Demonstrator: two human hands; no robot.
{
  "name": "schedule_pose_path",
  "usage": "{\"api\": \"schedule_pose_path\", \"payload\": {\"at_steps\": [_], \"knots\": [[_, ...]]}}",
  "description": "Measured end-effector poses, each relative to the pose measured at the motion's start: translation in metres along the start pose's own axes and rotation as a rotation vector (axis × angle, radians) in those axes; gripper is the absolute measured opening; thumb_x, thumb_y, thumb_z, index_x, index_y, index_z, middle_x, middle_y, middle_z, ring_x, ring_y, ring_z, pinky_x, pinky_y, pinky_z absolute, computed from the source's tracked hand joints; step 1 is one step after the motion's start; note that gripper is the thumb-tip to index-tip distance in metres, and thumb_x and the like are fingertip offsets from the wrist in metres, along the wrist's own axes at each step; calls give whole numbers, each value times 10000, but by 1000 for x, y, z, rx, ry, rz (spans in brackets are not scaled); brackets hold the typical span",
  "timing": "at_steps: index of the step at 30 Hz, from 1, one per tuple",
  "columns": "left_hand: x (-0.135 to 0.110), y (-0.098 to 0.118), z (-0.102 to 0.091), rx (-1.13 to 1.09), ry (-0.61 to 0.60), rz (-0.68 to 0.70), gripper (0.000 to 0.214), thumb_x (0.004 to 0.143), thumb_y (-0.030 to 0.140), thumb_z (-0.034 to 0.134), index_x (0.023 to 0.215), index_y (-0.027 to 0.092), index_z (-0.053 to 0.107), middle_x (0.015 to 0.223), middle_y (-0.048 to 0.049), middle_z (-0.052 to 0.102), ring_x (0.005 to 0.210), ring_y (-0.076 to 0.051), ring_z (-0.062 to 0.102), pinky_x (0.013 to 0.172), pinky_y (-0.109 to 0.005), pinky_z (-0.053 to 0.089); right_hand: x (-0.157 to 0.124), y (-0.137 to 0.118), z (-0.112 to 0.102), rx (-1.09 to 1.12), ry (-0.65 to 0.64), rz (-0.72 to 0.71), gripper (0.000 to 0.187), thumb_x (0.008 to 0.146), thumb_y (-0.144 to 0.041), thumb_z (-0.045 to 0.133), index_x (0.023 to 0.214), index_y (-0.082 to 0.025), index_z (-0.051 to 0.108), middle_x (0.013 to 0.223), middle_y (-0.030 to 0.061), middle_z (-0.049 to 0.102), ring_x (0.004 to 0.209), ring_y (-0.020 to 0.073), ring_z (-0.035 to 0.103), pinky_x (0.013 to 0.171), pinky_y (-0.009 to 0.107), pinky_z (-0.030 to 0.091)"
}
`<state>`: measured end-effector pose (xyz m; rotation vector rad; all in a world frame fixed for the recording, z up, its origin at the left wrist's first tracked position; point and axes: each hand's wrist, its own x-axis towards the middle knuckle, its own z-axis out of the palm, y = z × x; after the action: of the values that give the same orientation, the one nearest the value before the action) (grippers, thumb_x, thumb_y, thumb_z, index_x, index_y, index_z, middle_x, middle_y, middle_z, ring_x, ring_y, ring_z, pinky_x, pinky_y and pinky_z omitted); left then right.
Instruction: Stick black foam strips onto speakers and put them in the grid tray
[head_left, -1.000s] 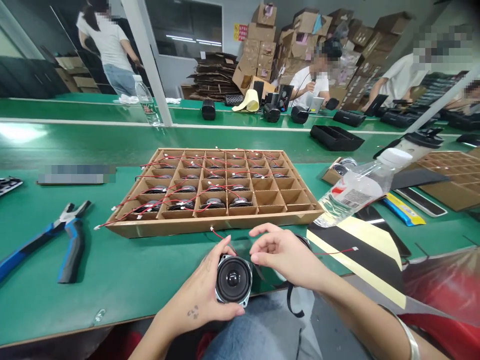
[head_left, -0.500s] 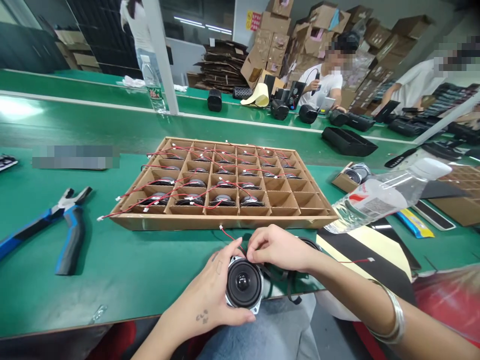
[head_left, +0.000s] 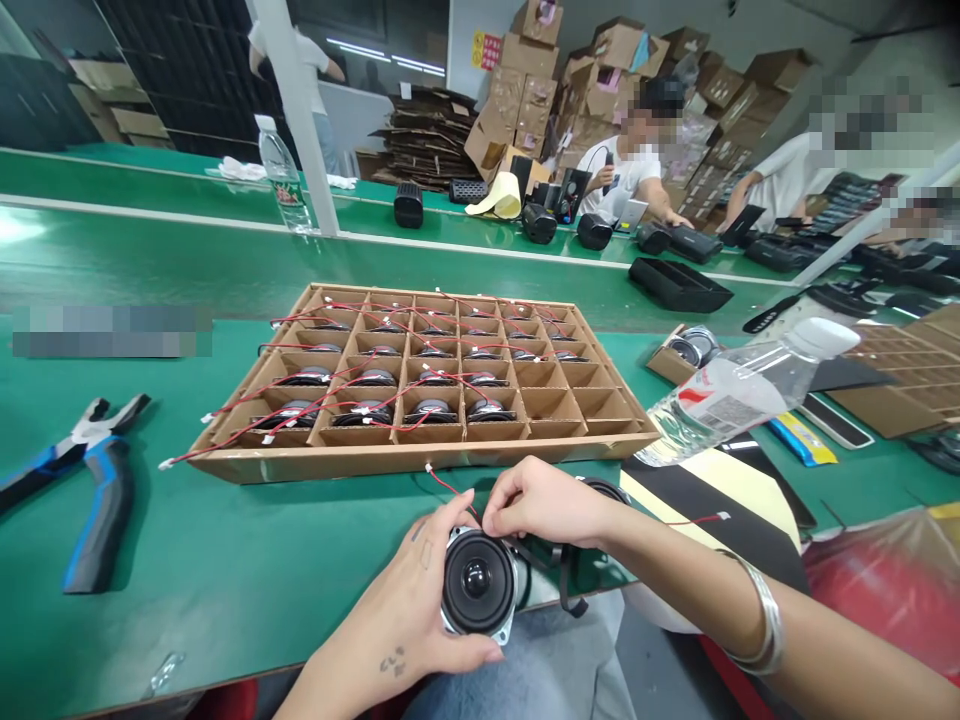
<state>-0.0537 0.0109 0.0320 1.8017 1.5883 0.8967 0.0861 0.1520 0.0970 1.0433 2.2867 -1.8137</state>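
My left hand (head_left: 409, 605) is wrapped around a small round speaker (head_left: 478, 580) with a black cone and silver frame, tilted to face me at the table's front edge. The fingertips of my right hand (head_left: 536, 505) are pinched at its top rim, on a black strip (head_left: 574, 590) that trails off to the right. A red wire (head_left: 444, 482) with a white plug sticks out behind the speaker. Partly hidden behind my right wrist lies another speaker (head_left: 606, 489). Just beyond my hands stands a divided cardboard box (head_left: 420, 462) with wired speakers in most compartments.
Blue-black pliers (head_left: 97, 480) lie at left. To the right, a water bottle (head_left: 739, 395) leans by the box, near a black-and-yellow striped sheet (head_left: 720, 510) and a small box of speakers (head_left: 667, 360). Across the green bench, co-workers (head_left: 626, 165) handle black speaker housings.
The camera view has shifted, so the box and pliers appear lower and further left. My hands keep nearly the same hold on the speaker. A co-worker across the bench has reached an arm out.
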Motion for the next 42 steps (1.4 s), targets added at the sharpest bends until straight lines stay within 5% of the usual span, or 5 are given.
{"api": "schedule_pose_path", "payload": {"at_steps": [6, 16, 28, 36, 42], "knots": [[0, 3, -1, 24, 1, -52, 1011, 557, 248, 755, 1359, 277, 140, 1251, -104, 425, 1174, -306, 398, 988, -491, 354, 0, -14, -2, -226, 6, 27, 88, 612, -135, 579, 603, -128, 667, 470, -29, 545, 455, 87, 472, 424, 164, 349], [4, 2, -8, 126, 29, 35, 984, 581, 330, 761, 1346, 269, 145, 1174, -96, 495, 1129, -296, 444, 963, -490, 359, -31, -44, -31, -327, -370, 224, 180, 817, -304, 521, 764, -142, 581, 541, -34, 594, 352, 66, 479, 402, 172, 379], [7, 9, -12, 405, 149, 37, 784, 661, 363, 675, 1321, 242, 271, 1211, -90, 508, 1102, -282, 466, 939, -461, 379, -118, 11, -64, -341, 206, -87, 195, 843, -278, 484, 797, -188, 650, 719, 8, 629, 662, 143, 555, 580, 222, 407], [10, 16, -20, 669, 94, 178, 596, 702, 433, 643, 1231, 256, 432, 1138, -77, 544, 983, -265, 524, 855, -461, 415, -140, 59, -54, -205, 363, -195, 227, 859, -353, 494, 903, -234, 683, 881, 48, 633, 813, 195, 579, 743, 320, 457], [13, 28, -22, 826, 124, 316, 533, 722, 385, 613, 1189, 193, 444, 1197, -108, 528, 1042, -244, 516, 868, -406, 373, -153, 76, -42, -209, 331, -277, 258, 897, -336, 440, 910, -237, 679, 769, 39, 590, 686, 159, 568, 625, 269, 469]]}}
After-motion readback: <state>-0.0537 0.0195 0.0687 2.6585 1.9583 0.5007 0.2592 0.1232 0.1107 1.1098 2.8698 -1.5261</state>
